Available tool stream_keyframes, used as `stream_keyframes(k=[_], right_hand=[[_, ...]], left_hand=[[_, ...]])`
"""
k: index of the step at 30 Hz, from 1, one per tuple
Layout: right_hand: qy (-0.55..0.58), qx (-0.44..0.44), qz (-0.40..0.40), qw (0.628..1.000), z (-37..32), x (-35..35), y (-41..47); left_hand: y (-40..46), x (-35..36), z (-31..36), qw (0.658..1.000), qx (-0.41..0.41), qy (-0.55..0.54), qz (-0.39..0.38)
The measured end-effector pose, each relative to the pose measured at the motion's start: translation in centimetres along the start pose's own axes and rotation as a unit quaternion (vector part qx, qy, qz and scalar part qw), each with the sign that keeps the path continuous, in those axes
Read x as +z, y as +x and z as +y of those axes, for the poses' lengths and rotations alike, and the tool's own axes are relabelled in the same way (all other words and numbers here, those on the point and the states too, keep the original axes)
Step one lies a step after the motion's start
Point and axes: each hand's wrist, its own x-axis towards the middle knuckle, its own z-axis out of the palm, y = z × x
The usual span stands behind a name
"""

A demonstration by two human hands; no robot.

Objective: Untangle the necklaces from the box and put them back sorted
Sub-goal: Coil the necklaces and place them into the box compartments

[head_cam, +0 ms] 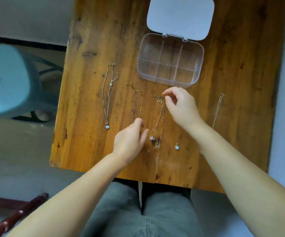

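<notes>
Overhead, a person seated at a worn, knotted wooden table [93,40] works over fine chain necklaces laid out in near-parallel lines below a clear plastic box [170,59]. The box, rounded at its corners and split into six compartments, sits at upper centre with its opaque white lid [180,17] hinged back flat toward the top edge. Five necklaces can be counted: a silver chain [107,93] with a pale pendant at left, a gold chain [139,98] beside it, a rose-toned chain [158,120] with a small flower charm at centre, a strand ending in a pale round pendant [177,147] mostly hidden under the right forearm, and a thin pinkish chain [218,108] at right. The right hand [181,105] pinches thumb and forefinger at the clasp end of the centre chain; whether it actually grips the links cannot be told. The left hand [131,139] hovers loosely unclenched, grasping nothing, over the gold chain's lower end. Bare wood lies free along the table's left and right margins. A teal plastic stool [4,79] stands at left.
</notes>
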Motion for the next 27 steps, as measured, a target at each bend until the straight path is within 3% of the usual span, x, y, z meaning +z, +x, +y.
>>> stream_keyframes(k=[4, 8, 12, 15, 18, 21, 25, 27], right_hand=[[-0.044, -0.071, -0.12, 0.989, -5.7, 5.8, 2.0], [-0.143, -0.14, -0.176, 0.964, -8.6, 9.7, 4.5], [-0.23, -0.226, -0.22, 0.92, -9.0, 11.5, 4.7], [-0.243, -0.248, -0.248, 0.904, -8.3, 11.8, 3.6], [-0.181, -0.208, -0.26, 0.925, -7.9, 11.3, 2.5], [-0.015, -0.076, -0.234, 0.969, -8.5, 9.3, 2.6], [0.102, -0.05, -0.251, 0.961, -10.5, 7.3, 3.2], [0.146, -0.043, -0.266, 0.952, -11.8, 7.0, 3.6]], left_hand=[[0.7, -3.5, -7.2, 0.992, -0.102, 0.038, 0.059], [1.0, -3.8, -9.3, 0.989, -0.091, 0.111, 0.017], [1.0, -4.3, -10.1, 0.997, -0.042, 0.063, 0.018], [1.0, -5.3, -11.3, 0.997, -0.034, -0.045, 0.043], [1.8, -7.3, -12.0, 0.977, -0.089, -0.173, 0.091], [3.7, -9.9, -11.8, 0.942, -0.144, -0.275, 0.132], [5.8, -12.5, -8.4, 0.955, -0.019, -0.289, 0.062], [6.5, -13.2, -6.7, 0.956, 0.022, -0.285, 0.065]])
